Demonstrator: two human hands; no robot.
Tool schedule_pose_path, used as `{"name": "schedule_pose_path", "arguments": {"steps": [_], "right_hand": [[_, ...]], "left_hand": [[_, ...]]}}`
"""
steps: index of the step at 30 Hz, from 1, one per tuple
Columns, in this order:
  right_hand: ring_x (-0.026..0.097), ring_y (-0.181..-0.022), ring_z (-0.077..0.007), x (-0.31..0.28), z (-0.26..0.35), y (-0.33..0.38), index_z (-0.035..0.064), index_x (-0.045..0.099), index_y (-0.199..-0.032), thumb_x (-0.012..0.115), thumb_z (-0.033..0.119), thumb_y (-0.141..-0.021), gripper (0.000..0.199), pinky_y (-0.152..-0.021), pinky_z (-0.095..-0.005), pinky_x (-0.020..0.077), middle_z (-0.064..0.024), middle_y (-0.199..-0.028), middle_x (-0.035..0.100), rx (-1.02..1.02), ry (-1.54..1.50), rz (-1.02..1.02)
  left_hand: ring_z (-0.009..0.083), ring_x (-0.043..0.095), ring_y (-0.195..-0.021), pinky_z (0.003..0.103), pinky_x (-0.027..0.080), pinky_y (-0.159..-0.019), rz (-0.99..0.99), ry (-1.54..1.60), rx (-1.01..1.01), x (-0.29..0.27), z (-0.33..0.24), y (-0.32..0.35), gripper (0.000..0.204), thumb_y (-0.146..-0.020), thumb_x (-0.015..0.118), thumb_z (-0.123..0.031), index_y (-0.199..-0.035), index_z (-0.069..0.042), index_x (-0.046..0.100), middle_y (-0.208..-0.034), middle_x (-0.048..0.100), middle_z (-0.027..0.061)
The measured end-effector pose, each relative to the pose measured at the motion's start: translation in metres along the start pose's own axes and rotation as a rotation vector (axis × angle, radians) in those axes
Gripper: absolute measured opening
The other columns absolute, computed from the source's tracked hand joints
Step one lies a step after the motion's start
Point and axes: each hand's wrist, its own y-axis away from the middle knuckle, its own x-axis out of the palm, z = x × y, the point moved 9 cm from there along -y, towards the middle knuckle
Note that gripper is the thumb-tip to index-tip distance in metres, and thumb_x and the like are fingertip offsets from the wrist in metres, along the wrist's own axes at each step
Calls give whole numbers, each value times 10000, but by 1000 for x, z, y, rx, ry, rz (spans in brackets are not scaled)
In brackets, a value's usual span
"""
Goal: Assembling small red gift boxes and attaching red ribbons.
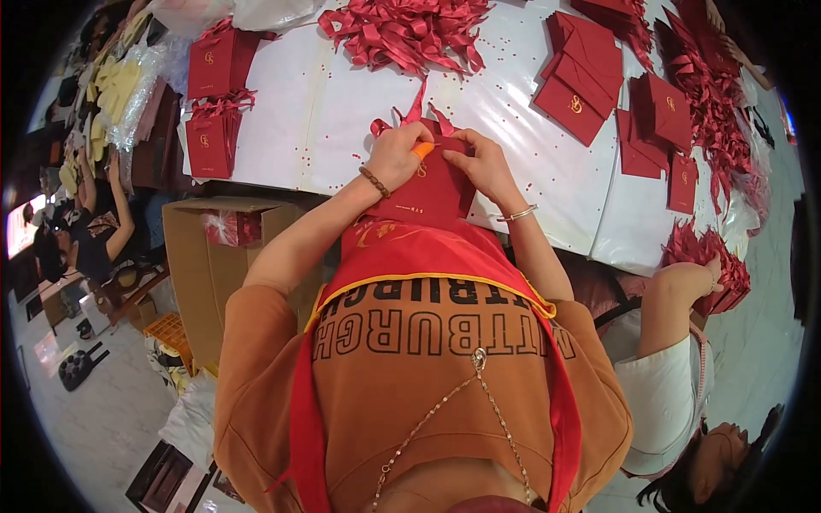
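Note:
A red paper gift bag [416,203] with gold print lies at the table's near edge, in front of my red apron. Pinched in my left hand [395,160] is a small orange tool [423,150], resting at the bag's upper part; its tip is hard to make out. My right hand [484,169] has its thumb and fingers closed on the bag's upper right edge. Red satin ribbon [416,104] stands up from the bag's top and loops beside my left fingers. How the ribbon meets the bag is partly hidden by my hands.
A heap of red ribbons [406,32] lies ahead on the white table [316,111]. Red bags [212,141] stand at left; more flat bags [581,77] lie at right. An open cardboard box [195,256] is below left. Another person's arm [671,299] reaches in at right.

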Motion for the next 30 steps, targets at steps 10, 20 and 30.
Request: {"name": "schedule_pose_path", "arguments": {"steps": [10, 20, 30], "right_hand": [[582, -702, -142, 3, -5, -4, 23, 601, -1005, 644, 115, -751, 274, -645, -260, 462, -103, -813, 635, 10, -140, 30], [545, -689, -93, 5, -2, -2, 4, 604, -1001, 615, 69, -782, 229, -623, -233, 451, -53, -789, 620, 50, -216, 78], [523, -723, -82, 11, -14, -5, -8, 596, -1008, 602, 72, -803, 220, -646, -215, 437, -37, -842, 612, 62, -378, 112]], "left_hand": [[158, 608, -514, 266, 482, -470, 86, 206, -269, 11, 16, -3, 113, -750, 559, -19, -844, 18, 610, -683, 632, 111], [155, 595, -631, 274, 462, -575, 145, 140, -296, 14, 16, -6, 109, -718, 606, -51, -818, -13, 625, -733, 633, 92], [247, 615, -660, 345, 463, -558, 127, -128, 38, 16, -6, -8, 72, -751, 546, -53, -806, -20, 578, -708, 612, 129]]}}
